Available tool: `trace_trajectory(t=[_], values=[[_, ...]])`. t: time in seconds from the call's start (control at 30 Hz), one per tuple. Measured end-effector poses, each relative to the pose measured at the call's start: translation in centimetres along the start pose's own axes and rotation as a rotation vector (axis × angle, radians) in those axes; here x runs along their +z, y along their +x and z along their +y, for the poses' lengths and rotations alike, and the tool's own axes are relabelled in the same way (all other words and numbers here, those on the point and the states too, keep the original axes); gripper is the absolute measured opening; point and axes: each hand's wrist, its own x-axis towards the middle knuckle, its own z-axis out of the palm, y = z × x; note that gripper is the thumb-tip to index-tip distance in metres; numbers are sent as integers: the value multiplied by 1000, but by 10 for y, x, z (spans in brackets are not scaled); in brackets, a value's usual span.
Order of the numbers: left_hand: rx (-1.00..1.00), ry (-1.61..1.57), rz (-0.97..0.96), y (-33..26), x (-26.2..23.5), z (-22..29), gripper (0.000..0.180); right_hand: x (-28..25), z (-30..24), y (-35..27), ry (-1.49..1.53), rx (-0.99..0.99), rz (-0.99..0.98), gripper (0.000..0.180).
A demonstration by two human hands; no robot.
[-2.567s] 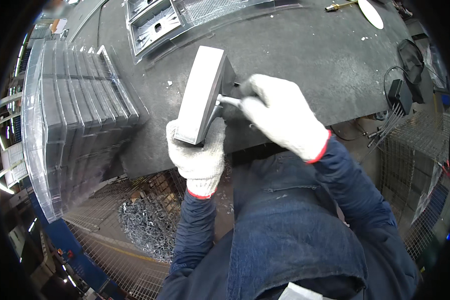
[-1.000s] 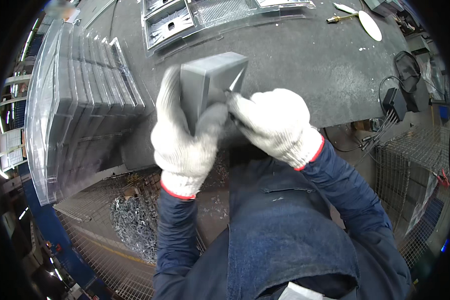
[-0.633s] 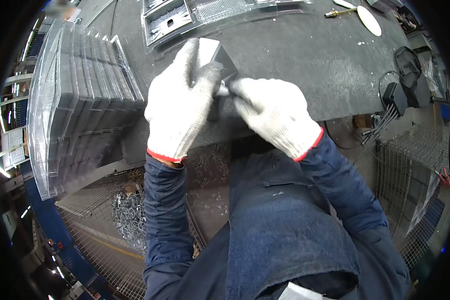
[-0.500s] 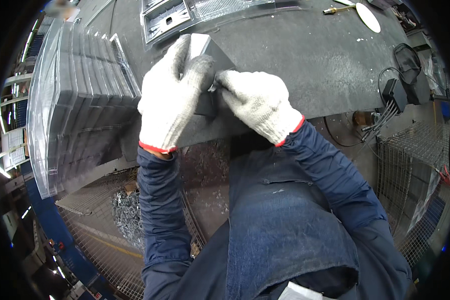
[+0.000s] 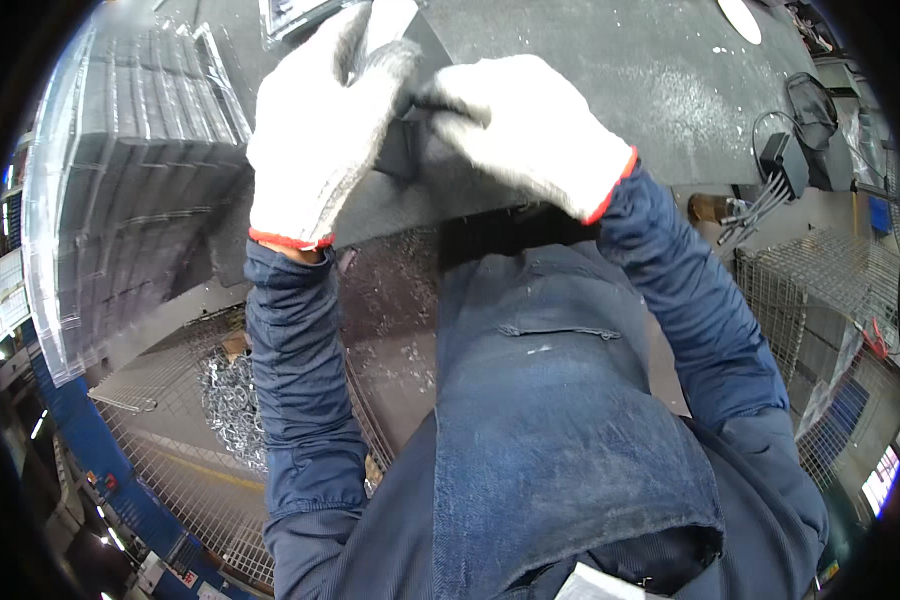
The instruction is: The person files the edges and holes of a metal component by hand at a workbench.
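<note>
My left hand (image 5: 315,140), in a white knit glove with a red cuff, wraps over a grey metal block (image 5: 402,152) and hides most of it. My right hand (image 5: 530,125), gloved the same way, presses against the block's right side with its fingers curled at the edge. Both hands hold the block up above the near edge of the dark workbench (image 5: 620,80). Only a dark sliver of the block shows between the gloves.
A clear plastic tray stack of grey parts (image 5: 135,190) stands at the left. Below it, a wire mesh basket (image 5: 220,400) holds metal shavings. A black power adapter (image 5: 780,165) with cables hangs off the bench's right, above a wire cage (image 5: 820,290).
The block was turned over in both hands and brought closer to me. My left hand moved from beneath it to wrap over its front, and my right hand closed in on its edge.
</note>
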Motion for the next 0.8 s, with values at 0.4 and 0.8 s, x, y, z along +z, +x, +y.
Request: trace_trajectory(t=[0.4,0.8], values=[[52,37,69,-6,-4,5,45,-13,-21,13,-124,-61,-44,16],[284,163,32,17,12,-36,53,16,15,-16,-261,-48,173,19]])
